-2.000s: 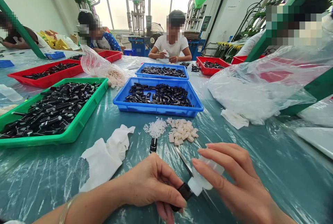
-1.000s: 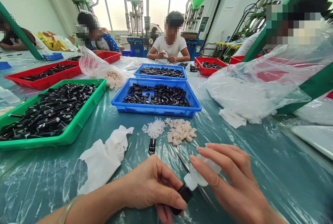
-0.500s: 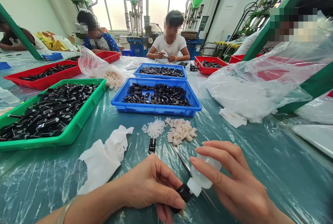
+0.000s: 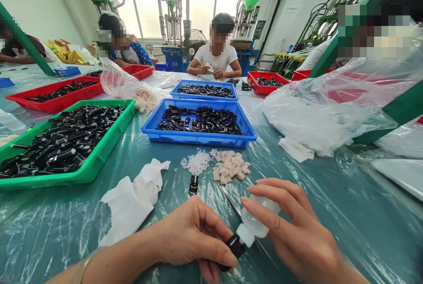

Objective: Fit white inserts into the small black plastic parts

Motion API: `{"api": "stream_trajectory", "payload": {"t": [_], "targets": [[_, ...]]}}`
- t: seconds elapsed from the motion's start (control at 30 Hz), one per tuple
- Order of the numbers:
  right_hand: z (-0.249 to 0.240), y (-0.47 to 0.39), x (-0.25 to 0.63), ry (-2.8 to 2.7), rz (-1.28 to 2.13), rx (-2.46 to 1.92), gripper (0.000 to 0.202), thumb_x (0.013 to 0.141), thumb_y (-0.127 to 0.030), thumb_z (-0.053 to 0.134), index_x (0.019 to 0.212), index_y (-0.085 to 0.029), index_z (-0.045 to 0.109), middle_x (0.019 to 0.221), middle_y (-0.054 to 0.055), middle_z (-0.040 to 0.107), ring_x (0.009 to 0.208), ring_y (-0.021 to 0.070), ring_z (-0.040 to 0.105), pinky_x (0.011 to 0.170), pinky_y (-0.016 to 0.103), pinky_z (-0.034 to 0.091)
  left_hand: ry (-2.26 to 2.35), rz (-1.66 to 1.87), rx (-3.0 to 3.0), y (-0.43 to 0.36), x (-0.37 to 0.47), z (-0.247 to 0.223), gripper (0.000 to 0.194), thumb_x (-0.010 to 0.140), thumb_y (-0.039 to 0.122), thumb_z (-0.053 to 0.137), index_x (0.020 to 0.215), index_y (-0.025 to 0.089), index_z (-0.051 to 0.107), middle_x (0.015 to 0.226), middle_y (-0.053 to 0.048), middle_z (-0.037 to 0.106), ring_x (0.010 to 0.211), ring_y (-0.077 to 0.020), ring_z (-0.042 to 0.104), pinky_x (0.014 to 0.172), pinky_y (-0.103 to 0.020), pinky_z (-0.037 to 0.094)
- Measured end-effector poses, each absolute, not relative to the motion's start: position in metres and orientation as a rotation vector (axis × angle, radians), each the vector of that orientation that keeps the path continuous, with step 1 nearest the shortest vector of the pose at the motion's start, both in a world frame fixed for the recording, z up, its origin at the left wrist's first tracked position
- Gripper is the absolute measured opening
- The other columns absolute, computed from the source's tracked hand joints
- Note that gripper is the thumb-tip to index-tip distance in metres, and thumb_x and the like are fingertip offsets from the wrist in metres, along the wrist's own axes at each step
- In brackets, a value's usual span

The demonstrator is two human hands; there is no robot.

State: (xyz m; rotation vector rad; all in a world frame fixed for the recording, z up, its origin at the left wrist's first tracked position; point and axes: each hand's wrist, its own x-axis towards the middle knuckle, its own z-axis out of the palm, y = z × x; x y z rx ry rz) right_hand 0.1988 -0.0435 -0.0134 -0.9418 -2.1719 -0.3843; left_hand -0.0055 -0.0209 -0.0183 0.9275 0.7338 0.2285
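well, above the film-covered surface (image 4: 333, 187), my right grip (image 4: 297, 229) is closed around the translucent bottle (image 4: 259, 215), thumb hidden from me. my left grip (image 4: 191, 233) is closed on the black piece (image 4: 235, 246), pinching it. between both grips, the white cap (image 4: 246, 235) touches the piece's exposed end.

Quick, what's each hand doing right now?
Left hand: closed on a small, glossy black plastic piece.
Right hand: holding a translucent white plastic bottle, its white cap end against that piece.
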Motion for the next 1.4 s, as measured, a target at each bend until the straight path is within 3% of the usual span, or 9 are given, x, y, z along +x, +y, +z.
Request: {"api": "stream_trajectory", "payload": {"t": [0.53, 0.8, 1.03, 1.2, 1.4], "targets": [[-0.015, -0.043, 0.204, -2.205, -0.371, -0.926, 0.025, 0.086, -0.009, 0.044, 0.093, -0.023, 0.064, 0.094, 0.007, 0.063, 0.097, 0.0212, 0.053, 0.079, 0.038, 0.046, 0.701, 0.243, 0.914, -0.021, -0.007, -0.02, 0.006, 0.061, 0.014, 0.07, 0.065, 0.01, 0.07, 0.052, 0.001, 0.063, 0.04, -0.0075, 0.059, 0.04, -0.011, 0.045], [-0.009, -0.043, 0.198, -2.174, -0.451, -0.951, 0.028, 0.082, -0.002, 0.044, 0.091, -0.021, 0.062, 0.088, 0.007, 0.064, 0.091, 0.0197, 0.056, 0.073, 0.035, 0.048, 0.698, 0.27, 0.896, -0.022, -0.007, -0.025, 0.016, 0.057, 0.019, 0.075, 0.069, 0.009, 0.07, 0.059, -0.002, 0.067, 0.044, -0.0106, 0.062, 0.04, -0.013, 0.045], [-0.016, -0.044, 0.202, -2.167, -0.328, -0.947, 0.026, 0.084, -0.006, 0.045, 0.092, -0.022, 0.064, 0.094, 0.007, 0.062, 0.097, 0.0213, 0.053, 0.079, 0.037, 0.045, 0.726, 0.249, 0.905, -0.022, -0.007, -0.021, 0.015, 0.059, 0.017, 0.073, 0.07, 0.009, 0.07, 0.054, -0.001, 0.065, 0.043, -0.0095, 0.06, 0.04, -0.012, 0.045], [-0.015, -0.04, 0.202, -2.151, -0.329, -0.984, 0.035, 0.079, 0.001, 0.041, 0.095, -0.022, 0.061, 0.092, 0.006, 0.063, 0.094, 0.0195, 0.056, 0.076, 0.035, 0.048, 0.729, 0.302, 0.942, -0.021, -0.006, -0.02, 0.018, 0.059, 0.02, 0.074, 0.072, 0.008, 0.07, 0.054, -0.002, 0.064, 0.047, -0.0109, 0.062, 0.043, -0.014, 0.046], [-0.027, -0.032, 0.209, -2.026, -0.085, -1.283, 0.027, 0.081, -0.019, 0.052, 0.107, -0.02, 0.054, 0.099, 0.007, 0.064, 0.088, 0.0191, 0.063, 0.067, 0.027, 0.053, 0.768, 0.521, 0.97, -0.016, -0.007, -0.014, 0.02, 0.058, 0.019, 0.075, 0.073, 0.008, 0.068, 0.057, -0.003, 0.064, 0.052, -0.0136, 0.065, 0.046, -0.016, 0.048]]}}
